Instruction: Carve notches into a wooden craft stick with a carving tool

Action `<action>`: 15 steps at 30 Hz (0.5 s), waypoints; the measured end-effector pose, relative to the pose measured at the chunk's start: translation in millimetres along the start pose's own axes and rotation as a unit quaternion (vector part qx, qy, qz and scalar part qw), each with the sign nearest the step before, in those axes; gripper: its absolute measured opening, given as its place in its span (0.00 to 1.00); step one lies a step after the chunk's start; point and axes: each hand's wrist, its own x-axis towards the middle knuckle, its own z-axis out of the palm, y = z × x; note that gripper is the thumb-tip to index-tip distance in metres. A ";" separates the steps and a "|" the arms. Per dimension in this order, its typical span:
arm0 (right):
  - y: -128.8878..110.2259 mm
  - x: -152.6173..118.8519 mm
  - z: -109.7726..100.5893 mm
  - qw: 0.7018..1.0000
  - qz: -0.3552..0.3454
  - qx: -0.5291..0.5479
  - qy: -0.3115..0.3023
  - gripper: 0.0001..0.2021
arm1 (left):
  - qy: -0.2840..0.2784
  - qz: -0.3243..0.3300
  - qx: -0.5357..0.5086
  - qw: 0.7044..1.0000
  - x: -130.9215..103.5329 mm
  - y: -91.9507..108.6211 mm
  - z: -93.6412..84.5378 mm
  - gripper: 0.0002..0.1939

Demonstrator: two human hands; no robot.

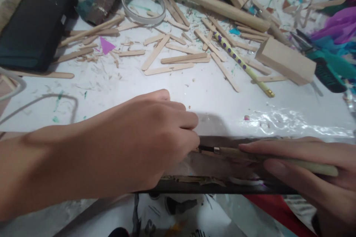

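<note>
My left hand [155, 133] is closed, its knuckles up, at the near edge of the white-covered table. What its fingers hold is mostly hidden; a thin strip of wood shows just beyond them. From the right, my right hand [303, 163] grips a carving tool [233, 152] with a pale wooden handle and a dark metal tip. That tip points left and meets the fingers of my left hand. Wood scraps [194, 180] lie along the dark table edge below.
Craft sticks [183, 59] lie scattered beyond my hands, with a dotted pencil [236, 57] and a wooden block [286, 61] at right. A black device [36, 26], a tape roll [143, 5] and a wooden-handled hammer [217, 5] lie farther back. Teal-handled pliers [328, 68] are at far right.
</note>
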 end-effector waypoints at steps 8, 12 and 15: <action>-8.0 6.7 3.6 0.994 0.049 0.096 -0.005 0.07 | -0.003 -0.014 0.005 1.000 -1.9 5.9 -0.6 0.17; -10.6 5.8 6.6 0.989 0.073 0.122 0.036 0.06 | -0.007 -0.012 0.004 1.000 -0.1 5.5 -0.3 0.16; -10.7 3.4 7.0 0.995 0.058 0.074 0.044 0.05 | -0.011 -0.009 0.003 1.000 -0.2 4.8 -0.9 0.16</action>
